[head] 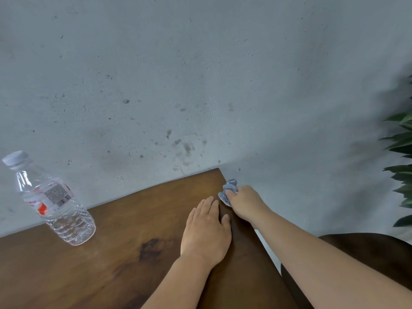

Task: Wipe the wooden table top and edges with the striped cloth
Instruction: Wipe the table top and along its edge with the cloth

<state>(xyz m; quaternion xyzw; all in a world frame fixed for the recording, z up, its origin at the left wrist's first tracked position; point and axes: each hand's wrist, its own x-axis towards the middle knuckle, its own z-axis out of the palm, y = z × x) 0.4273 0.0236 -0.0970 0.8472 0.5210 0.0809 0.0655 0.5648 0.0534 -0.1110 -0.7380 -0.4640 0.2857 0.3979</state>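
A grey concrete wall point(200, 74) fills the far side, pitted with dark marks. Below it the brown wooden worktop point(111, 264) runs from the left edge to a far right corner, a dark stain near its middle. A dark rounded seat point(367, 253) shows at the near right, cut off by the frame, and green leaves point(401, 152) are blurred at the right edge. A clear plastic bottle point(51, 201) with a white cap stands at far left; its red and white label carries a barcode, the print too small to read. The left hand point(206, 230) lies flat and open on the wood. The right hand point(244, 202) has its grip closed around the bunched blue-grey cloth point(228, 190) at the worktop's right edge, near the far corner; its stripes are hard to make out.
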